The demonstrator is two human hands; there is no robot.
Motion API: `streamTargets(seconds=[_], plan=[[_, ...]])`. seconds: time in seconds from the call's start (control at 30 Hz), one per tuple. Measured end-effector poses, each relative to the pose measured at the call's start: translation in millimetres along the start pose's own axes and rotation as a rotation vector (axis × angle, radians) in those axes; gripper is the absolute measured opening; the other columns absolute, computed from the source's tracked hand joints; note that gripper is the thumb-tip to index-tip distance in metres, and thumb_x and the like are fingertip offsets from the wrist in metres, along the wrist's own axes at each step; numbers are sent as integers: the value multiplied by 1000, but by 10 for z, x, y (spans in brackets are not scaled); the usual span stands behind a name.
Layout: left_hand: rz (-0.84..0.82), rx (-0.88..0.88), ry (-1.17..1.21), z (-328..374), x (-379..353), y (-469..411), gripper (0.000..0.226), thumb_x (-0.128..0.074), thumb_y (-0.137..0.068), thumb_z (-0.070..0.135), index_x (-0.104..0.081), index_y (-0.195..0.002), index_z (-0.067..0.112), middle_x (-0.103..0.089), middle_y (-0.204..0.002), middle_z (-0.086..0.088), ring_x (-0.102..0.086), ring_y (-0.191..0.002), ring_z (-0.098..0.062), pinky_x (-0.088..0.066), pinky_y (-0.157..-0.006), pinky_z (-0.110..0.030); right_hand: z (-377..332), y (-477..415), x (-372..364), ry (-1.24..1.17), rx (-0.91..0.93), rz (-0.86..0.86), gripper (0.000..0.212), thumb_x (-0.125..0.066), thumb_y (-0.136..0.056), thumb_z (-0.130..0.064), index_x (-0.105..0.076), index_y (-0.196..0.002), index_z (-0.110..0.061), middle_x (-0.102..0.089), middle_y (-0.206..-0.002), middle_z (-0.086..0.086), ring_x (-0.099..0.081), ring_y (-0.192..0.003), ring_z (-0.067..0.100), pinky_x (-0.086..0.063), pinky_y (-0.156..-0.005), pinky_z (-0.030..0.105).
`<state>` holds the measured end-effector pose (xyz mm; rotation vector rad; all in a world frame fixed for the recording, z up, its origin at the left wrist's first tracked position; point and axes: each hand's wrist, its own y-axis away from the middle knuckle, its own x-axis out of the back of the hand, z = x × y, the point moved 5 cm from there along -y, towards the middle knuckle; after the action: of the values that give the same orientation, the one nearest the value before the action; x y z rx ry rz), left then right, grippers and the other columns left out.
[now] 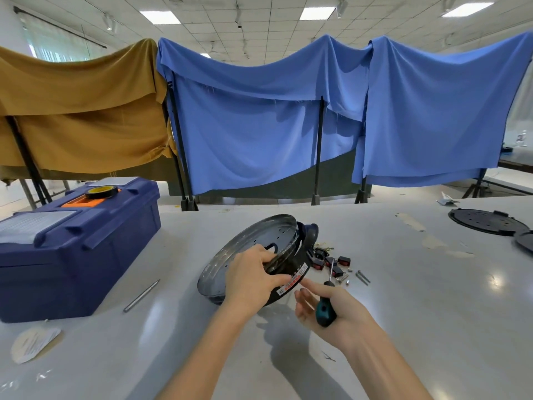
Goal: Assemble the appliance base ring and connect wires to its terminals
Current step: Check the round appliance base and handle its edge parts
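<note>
At the centre of the grey table (pixel 403 313), tipped up on its edge, stood the black base ring (pixel 300 261), with a shiny perforated metal plate (pixel 253 241) seated in it and facing left. A white and red label (pixel 294 280) ran along the ring's outer wall. The left hand (pixel 253 281) gripped the ring's near rim, fingers curled over the edge, and held it tilted. The right hand (pixel 326 307) lay just beside the ring, palm up. It held a screwdriver (pixel 326 311) by its teal handle, the shaft pointing away, and one outstretched finger reached the label.

Just behind the ring lay loose parts: small black and red switches (pixel 331 261), brass terminals (pixel 327 249) and a few metal screws (pixel 362 277).

By the look of it, the job was only partly done. Plate and ring seemed joined, but the switches and terminals were still unfitted. No wires could be seen on the ring, so all the wiring appeared to be left.

Farther left sat a blue toolbox (pixel 78 246) with a roll of tape (pixel 101 192) on its lid. A metal rod (pixel 142 295) and a paper sheet (pixel 33 343) lay near it. Two black round covers (pixel 487 226) rested at the far right. Blue cloth (pixel 259 111) and ochre cloth (pixel 80 105) hung behind.
</note>
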<state>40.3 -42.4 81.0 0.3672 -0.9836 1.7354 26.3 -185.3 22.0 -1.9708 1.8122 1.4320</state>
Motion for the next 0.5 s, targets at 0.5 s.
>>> streamTargets(seconds=[0.5], plan=[[-387,-102,-312,29,-473,194,41,-63,-89,42,-57,-129,35,-53,-112,6,-52,-106,-19,-42,-81,-36,245,-69,255,-360,-149,71,18,-43,-92,6,-51,-78,-1,-52,-44,12,-46,-24,15,-33,-26,12]])
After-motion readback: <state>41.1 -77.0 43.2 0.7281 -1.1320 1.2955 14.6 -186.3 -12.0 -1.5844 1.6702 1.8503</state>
